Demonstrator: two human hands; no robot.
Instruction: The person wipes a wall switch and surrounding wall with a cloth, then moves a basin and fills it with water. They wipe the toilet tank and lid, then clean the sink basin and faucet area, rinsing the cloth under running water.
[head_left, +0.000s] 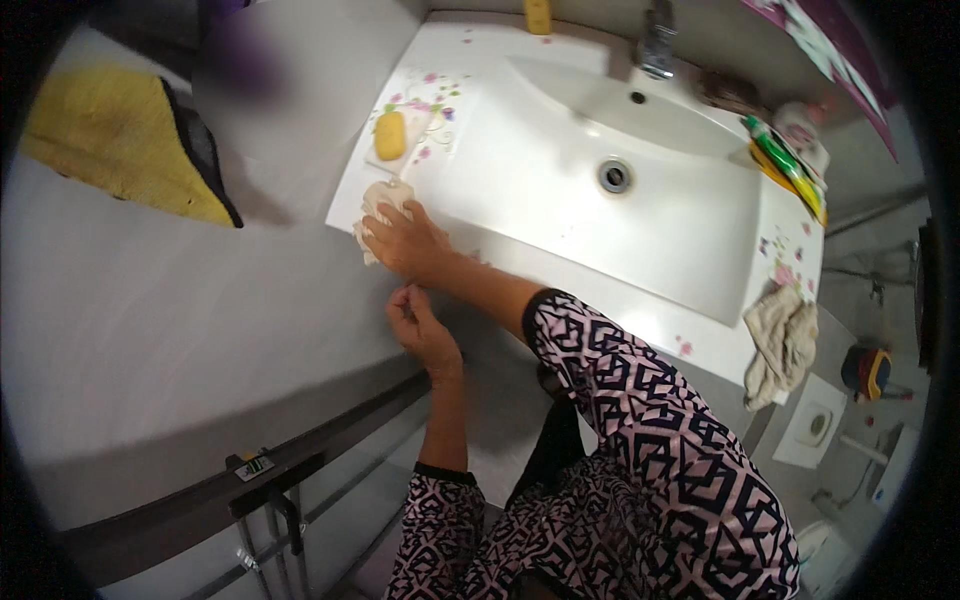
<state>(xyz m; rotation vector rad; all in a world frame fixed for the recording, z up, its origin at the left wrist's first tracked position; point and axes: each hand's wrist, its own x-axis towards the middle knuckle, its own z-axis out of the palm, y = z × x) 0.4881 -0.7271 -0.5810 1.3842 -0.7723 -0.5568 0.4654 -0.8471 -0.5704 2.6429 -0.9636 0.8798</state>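
Observation:
My right hand (pixel 408 240) presses down on a crumpled cream cloth (pixel 385 203) at the front left corner of the white washbasin (pixel 500 245). Part of the cloth hangs over the counter's edge, and its middle is hidden under my fingers. Just below that wrist, off the counter, my left hand (pixel 425 330) is loosely closed with its fingers curled in; I see nothing in it. Beyond the cloth, a yellow bar of soap (pixel 390 135) lies on a small white soap dish (pixel 400 163).
A chrome faucet (pixel 656 45) stands behind the bowl. A green tube (pixel 770 140) and a yellow packet lie at the right. Another beige cloth (pixel 782 345) drapes over the right front corner. A yellow towel (pixel 125 140) hangs at the left, above a dark rail (pixel 280 470).

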